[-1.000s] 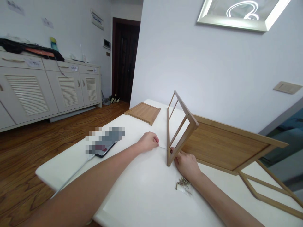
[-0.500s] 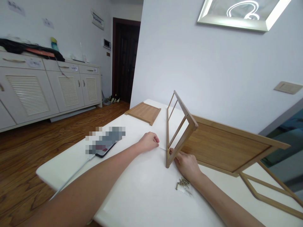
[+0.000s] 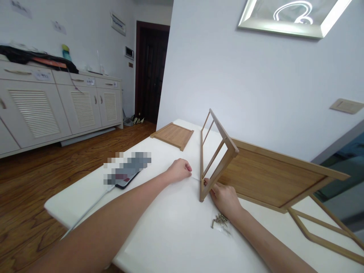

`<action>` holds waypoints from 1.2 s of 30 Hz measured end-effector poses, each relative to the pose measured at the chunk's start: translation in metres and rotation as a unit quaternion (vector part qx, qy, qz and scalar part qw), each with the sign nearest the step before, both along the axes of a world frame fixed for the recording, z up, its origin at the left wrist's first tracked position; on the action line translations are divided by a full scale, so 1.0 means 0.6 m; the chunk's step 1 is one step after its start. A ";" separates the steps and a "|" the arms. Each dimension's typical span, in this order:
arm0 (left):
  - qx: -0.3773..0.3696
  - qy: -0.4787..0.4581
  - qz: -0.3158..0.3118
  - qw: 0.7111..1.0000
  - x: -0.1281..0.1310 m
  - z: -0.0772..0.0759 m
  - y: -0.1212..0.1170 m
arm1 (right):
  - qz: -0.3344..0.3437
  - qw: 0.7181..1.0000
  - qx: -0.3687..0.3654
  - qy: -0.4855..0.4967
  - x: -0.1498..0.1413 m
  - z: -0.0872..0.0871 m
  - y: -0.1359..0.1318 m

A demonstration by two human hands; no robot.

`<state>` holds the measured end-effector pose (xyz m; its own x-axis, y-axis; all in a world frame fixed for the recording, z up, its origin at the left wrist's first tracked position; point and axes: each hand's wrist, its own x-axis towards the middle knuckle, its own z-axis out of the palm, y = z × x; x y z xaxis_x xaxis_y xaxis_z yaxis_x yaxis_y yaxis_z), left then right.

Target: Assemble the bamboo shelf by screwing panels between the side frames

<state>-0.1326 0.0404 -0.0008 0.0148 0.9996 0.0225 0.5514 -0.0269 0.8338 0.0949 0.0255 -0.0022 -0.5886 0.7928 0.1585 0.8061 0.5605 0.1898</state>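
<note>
My left hand (image 3: 179,170) is closed around one end of a thin metal rod (image 3: 195,178), whose grip is hidden in the fingers. The rod's other end reaches the lower part of an upright wooden frame (image 3: 218,157) with crossbars. From the right, my right hand (image 3: 226,197) grips that frame near its bottom corner, and some fingertips show through the gap. Behind the frame, a large wooden panel (image 3: 270,174) leans on edge and meets it. Several screws (image 3: 220,220) lie beside my right wrist on a small clear plastic bag (image 3: 226,229).
On the white table (image 3: 159,235) a smaller wooden panel (image 3: 173,135) lies flat at the far end. A phone (image 3: 127,178) with a white cable (image 3: 91,208) rests at the left. Another wooden frame (image 3: 321,239) lies at the right. The wall (image 3: 256,83) stands close behind the table.
Both hands, the rod and the upright frame look unmoved. Only the camera view has shifted very slightly.
</note>
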 end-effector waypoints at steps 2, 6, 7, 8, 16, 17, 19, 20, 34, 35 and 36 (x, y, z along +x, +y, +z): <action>-0.002 0.001 0.001 1.000 0.000 0.000 0.000 | -0.001 1.000 0.000 0.000 0.000 0.000 0.000; -0.005 0.013 0.006 1.000 0.001 0.000 0.000 | 0.002 1.000 -0.001 0.009 0.001 -0.001 0.000; -0.005 0.017 0.008 1.000 0.001 0.000 -0.001 | 0.004 1.000 -0.002 0.015 0.002 -0.001 0.000; -0.004 0.021 0.010 1.000 0.001 0.000 -0.001 | 0.007 1.000 -0.002 0.020 0.002 -0.002 0.000; -0.036 0.044 0.024 0.998 -0.002 0.004 -0.003 | 0.021 0.999 0.001 0.044 0.006 -0.005 0.003; -0.040 0.046 0.026 0.998 -0.002 0.005 -0.002 | 0.021 0.999 0.002 0.044 0.006 -0.005 0.003; -0.047 0.047 0.028 0.997 -0.001 0.006 0.000 | 0.018 0.999 0.004 0.043 0.005 -0.005 0.003; -0.049 0.046 0.027 0.997 0.000 0.006 0.001 | 0.018 0.999 0.005 0.042 0.005 -0.005 0.002; 0.014 0.018 -0.021 1.000 -0.007 -0.004 -0.004 | 0.020 0.999 0.003 0.049 0.006 -0.007 0.005; 0.023 0.022 -0.023 0.999 -0.006 -0.004 -0.005 | 0.021 0.999 0.000 0.049 0.006 -0.007 0.005; 0.033 0.027 -0.024 0.999 -0.006 -0.003 -0.005 | 0.020 0.999 -0.002 0.049 0.006 -0.006 0.005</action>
<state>-0.1361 0.0372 -0.0029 0.0656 0.9940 0.0871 0.5921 -0.1091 0.7985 0.0983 0.0282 -0.0059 -0.6024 0.7690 0.2137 0.7970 0.5940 0.1093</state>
